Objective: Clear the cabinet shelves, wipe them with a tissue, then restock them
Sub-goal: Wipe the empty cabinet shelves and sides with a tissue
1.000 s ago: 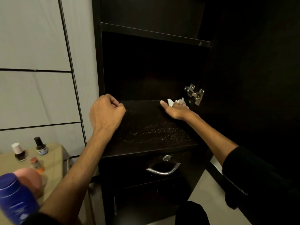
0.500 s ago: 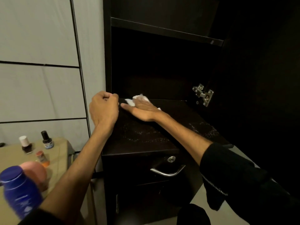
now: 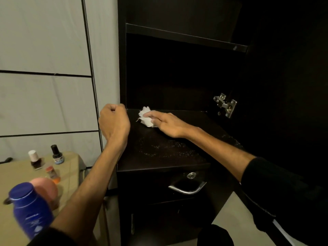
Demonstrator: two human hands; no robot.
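Note:
The dark cabinet's lower shelf (image 3: 168,153) carries nothing but a scatter of pale specks across its middle and right side. At its back left corner lies a crumpled white tissue (image 3: 145,117). My right hand (image 3: 166,124) presses on it with straight fingers laid flat. My left hand (image 3: 113,121) is curled into a fist holding nothing, resting at the front edge of the cabinet's left side panel. The upper shelf (image 3: 186,37) also looks bare.
A beige side table (image 3: 71,167) at lower left bears a blue lotion bottle (image 3: 30,208), a pink round object (image 3: 48,190) and three small bottles (image 3: 56,155). Below the shelf is a drawer with a chrome handle (image 3: 187,189). A metal door hinge (image 3: 225,106) sticks out at right.
My right hand swept the tissue across the shelf from the right back corner near the hinge to the left back corner. The left fist stayed at the cabinet's edge.

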